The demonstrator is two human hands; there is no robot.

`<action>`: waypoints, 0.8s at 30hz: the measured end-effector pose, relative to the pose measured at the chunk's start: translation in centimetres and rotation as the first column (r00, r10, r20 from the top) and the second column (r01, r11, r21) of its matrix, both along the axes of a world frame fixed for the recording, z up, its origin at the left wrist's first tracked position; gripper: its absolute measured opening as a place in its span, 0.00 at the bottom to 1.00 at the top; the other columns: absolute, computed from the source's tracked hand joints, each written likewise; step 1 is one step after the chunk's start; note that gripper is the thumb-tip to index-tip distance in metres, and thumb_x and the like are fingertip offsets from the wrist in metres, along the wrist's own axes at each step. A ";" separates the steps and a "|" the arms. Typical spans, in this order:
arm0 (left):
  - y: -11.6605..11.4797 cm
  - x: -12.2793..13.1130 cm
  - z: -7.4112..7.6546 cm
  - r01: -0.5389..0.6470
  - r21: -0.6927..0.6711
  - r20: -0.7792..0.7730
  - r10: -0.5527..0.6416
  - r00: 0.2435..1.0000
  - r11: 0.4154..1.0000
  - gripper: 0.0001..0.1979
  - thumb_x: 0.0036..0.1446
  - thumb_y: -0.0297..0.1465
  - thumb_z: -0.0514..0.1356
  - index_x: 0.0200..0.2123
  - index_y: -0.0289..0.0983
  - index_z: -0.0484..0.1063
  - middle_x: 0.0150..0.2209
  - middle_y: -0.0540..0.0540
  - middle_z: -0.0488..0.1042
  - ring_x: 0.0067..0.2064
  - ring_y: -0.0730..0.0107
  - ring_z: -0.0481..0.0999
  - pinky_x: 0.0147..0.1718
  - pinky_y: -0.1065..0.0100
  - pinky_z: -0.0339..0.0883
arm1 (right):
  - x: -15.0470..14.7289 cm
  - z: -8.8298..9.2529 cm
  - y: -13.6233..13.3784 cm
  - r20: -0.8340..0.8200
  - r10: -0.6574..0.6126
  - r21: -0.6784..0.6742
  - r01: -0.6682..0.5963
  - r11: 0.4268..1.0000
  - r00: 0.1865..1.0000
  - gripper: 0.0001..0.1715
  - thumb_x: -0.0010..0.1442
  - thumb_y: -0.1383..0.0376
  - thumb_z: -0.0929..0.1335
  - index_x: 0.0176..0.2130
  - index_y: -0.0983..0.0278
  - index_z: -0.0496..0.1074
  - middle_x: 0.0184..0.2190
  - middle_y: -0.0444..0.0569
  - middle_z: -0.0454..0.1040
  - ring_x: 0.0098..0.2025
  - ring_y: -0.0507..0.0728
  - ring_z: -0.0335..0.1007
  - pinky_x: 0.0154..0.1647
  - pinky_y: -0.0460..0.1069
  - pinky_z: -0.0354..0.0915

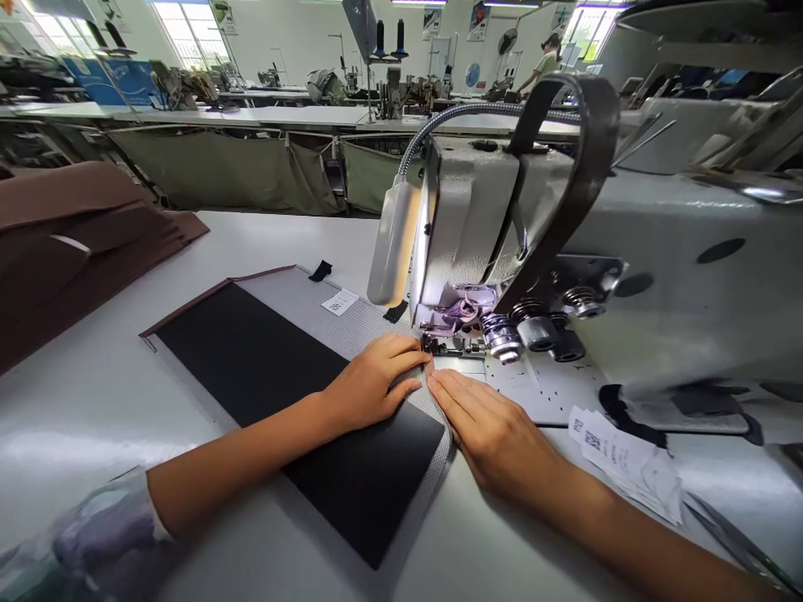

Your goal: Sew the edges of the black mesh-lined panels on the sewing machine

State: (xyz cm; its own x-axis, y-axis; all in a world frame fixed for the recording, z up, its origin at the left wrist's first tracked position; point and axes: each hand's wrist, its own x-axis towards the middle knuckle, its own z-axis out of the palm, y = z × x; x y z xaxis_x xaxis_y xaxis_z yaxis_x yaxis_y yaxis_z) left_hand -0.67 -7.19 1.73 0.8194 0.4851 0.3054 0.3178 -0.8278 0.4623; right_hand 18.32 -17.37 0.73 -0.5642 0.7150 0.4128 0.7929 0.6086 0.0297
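Observation:
A grey mesh fabric panel (376, 334) with a black rectangular piece (276, 359) on it and brown binding along part of its edge lies on the white sewing table. Its right edge runs under the presser foot (455, 345) of a sewing machine (477, 209). My left hand (376, 376) rests on the panel just left of the foot, thumb and fingers closed on the mesh. Close in front of the foot, my right hand (489, 418) grips the panel's edge between its fingertips; the thumb is hidden. A white label (340, 302) lies on the mesh.
Brown fabric (75, 234) is heaped at the left. Right of my right hand lie white labels (627, 460) and scissors (740, 535). A lamp (394, 242) hangs beside the machine head. Black strips (321, 271) sit along the panel's far edge. A person (545, 63) is far behind.

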 end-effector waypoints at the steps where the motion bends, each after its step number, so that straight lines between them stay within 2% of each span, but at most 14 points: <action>1: -0.5 -0.2 0.3 -0.022 0.015 -0.021 0.022 1.000 1.000 0.14 0.61 0.27 0.56 0.50 0.36 0.68 0.47 0.43 0.70 0.48 0.59 0.66 0.49 0.58 0.62 | 0.0 0.1 0.0 -0.004 0.000 -0.003 0.000 1.000 1.000 0.31 0.53 0.80 0.59 0.56 0.82 0.63 0.53 0.66 0.67 0.55 0.66 0.63 0.55 0.58 0.67; 3: -1.9 -0.9 0.9 -0.059 0.017 -0.061 0.059 0.996 0.998 0.11 0.61 0.28 0.56 0.48 0.38 0.70 0.44 0.45 0.72 0.45 0.60 0.66 0.46 0.58 0.62 | 0.1 0.4 0.0 -0.033 0.016 -0.001 -0.016 1.000 0.999 0.27 0.56 0.77 0.59 0.55 0.81 0.64 0.52 0.66 0.68 0.54 0.66 0.64 0.53 0.58 0.67; 5: -3.6 -2.0 1.3 -0.061 -0.048 -0.073 0.058 0.996 0.997 0.13 0.60 0.29 0.59 0.48 0.38 0.70 0.45 0.45 0.71 0.45 0.61 0.66 0.46 0.59 0.62 | 0.4 0.8 0.1 -0.085 0.053 -0.003 -0.053 0.999 0.995 0.23 0.59 0.75 0.59 0.54 0.79 0.65 0.50 0.63 0.69 0.53 0.64 0.64 0.53 0.58 0.67; 8: -5.9 -3.5 1.3 -0.041 -0.178 -0.075 0.028 0.997 0.983 0.26 0.52 0.34 0.67 0.54 0.39 0.65 0.53 0.43 0.66 0.49 0.60 0.64 0.52 0.58 0.60 | 0.9 1.0 0.5 -0.169 0.154 -0.009 -0.157 0.987 0.974 0.17 0.62 0.74 0.61 0.51 0.72 0.67 0.46 0.57 0.71 0.50 0.60 0.64 0.52 0.57 0.65; 10: -6.8 -4.0 1.0 -0.047 -0.201 -0.088 0.030 0.996 0.978 0.32 0.50 0.36 0.68 0.57 0.40 0.62 0.58 0.43 0.62 0.52 0.58 0.62 0.55 0.55 0.57 | 1.2 0.8 0.8 -0.229 0.240 -0.003 -0.248 0.969 0.943 0.13 0.63 0.74 0.62 0.47 0.68 0.69 0.41 0.53 0.72 0.48 0.58 0.64 0.49 0.56 0.65; 14: -7.4 -4.0 0.5 -0.056 -0.193 -0.116 0.034 0.993 0.980 0.31 0.53 0.35 0.66 0.59 0.40 0.59 0.61 0.44 0.60 0.52 0.57 0.60 0.55 0.54 0.56 | 0.8 0.3 0.7 -0.294 0.350 0.016 -0.361 0.932 0.890 0.07 0.63 0.73 0.63 0.39 0.66 0.70 0.36 0.49 0.73 0.45 0.56 0.63 0.48 0.55 0.63; 18: -7.5 -3.6 0.6 -0.055 -0.207 -0.124 0.029 0.992 0.977 0.32 0.53 0.34 0.66 0.59 0.42 0.59 0.62 0.47 0.59 0.52 0.58 0.61 0.53 0.54 0.56 | -0.7 -0.3 -0.1 -0.355 0.423 0.015 -0.447 0.894 0.834 0.03 0.62 0.71 0.66 0.35 0.66 0.70 0.32 0.47 0.72 0.43 0.55 0.64 0.47 0.54 0.62; 21: -7.7 -3.4 0.8 -0.074 -0.200 -0.149 0.044 0.988 0.977 0.34 0.51 0.32 0.66 0.59 0.42 0.58 0.62 0.48 0.59 0.52 0.57 0.60 0.51 0.54 0.55 | -1.6 -0.7 -0.5 -0.425 0.408 -0.015 -0.457 0.889 0.808 0.04 0.62 0.69 0.66 0.33 0.66 0.69 0.31 0.48 0.71 0.42 0.56 0.64 0.43 0.53 0.63; 24: -8.0 -3.2 1.2 -0.091 -0.209 -0.158 0.059 0.986 0.974 0.38 0.50 0.30 0.65 0.62 0.42 0.53 0.58 0.48 0.65 0.50 0.58 0.61 0.47 0.56 0.55 | -1.7 -0.8 -0.5 -0.454 0.372 -0.052 -0.441 0.896 0.810 0.06 0.63 0.69 0.66 0.32 0.65 0.69 0.30 0.48 0.70 0.39 0.55 0.64 0.40 0.51 0.63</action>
State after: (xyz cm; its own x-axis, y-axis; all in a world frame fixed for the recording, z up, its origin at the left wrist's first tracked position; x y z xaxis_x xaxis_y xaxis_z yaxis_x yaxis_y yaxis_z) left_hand -3.88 -15.21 2.90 0.8065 0.5877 0.0638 0.4545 -0.6855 0.5687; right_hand 16.57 -17.90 -0.12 -0.6122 0.5305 0.5863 0.3853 0.8477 -0.3647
